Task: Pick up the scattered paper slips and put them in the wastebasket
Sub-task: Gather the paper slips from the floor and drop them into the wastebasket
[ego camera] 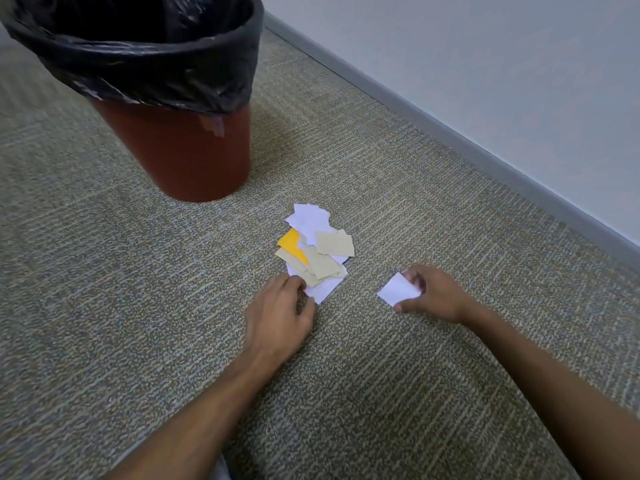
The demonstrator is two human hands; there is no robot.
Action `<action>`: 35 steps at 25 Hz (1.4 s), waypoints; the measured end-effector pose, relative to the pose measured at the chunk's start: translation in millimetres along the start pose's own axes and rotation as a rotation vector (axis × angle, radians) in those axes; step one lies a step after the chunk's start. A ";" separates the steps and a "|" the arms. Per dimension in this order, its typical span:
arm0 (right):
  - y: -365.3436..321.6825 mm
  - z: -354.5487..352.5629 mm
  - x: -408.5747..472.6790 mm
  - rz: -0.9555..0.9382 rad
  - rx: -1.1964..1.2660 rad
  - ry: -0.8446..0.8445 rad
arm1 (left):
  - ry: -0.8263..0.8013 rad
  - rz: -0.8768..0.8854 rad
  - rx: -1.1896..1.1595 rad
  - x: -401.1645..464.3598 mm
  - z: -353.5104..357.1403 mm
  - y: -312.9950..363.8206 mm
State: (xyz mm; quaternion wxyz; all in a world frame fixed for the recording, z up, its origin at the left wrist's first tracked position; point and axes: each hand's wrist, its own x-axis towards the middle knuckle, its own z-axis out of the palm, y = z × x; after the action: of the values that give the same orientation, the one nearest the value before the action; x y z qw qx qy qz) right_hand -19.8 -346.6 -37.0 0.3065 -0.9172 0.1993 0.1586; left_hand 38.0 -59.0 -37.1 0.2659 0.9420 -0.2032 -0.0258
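Mixed paper slips (317, 249) piled near brown wastebasket (180, 150).

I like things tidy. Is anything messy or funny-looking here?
Yes. Paper slips lie heaped on the carpet instead of in the wastebasket. One white slip sits apart, at the right hand. The bin's black liner hangs crumpled and uneven.
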 end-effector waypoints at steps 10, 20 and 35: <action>-26.5 4.9 -11.1 -0.092 0.364 0.231 | -0.105 0.198 0.275 88.0 32.0 32.5; -39.3 8.0 -4.7 -0.140 0.366 0.387 | -0.322 0.278 0.537 120.7 23.7 55.1; -112.5 27.2 47.1 -0.626 -0.287 0.495 | -0.020 -0.334 -0.512 94.9 -41.2 -29.1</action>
State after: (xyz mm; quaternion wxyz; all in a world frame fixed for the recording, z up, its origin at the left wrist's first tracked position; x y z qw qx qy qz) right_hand 68.7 -259.8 -21.1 0.1519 -0.9772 -0.0453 -0.1410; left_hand 142.1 -53.9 -11.1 0.4846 0.8645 -0.0351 -0.1286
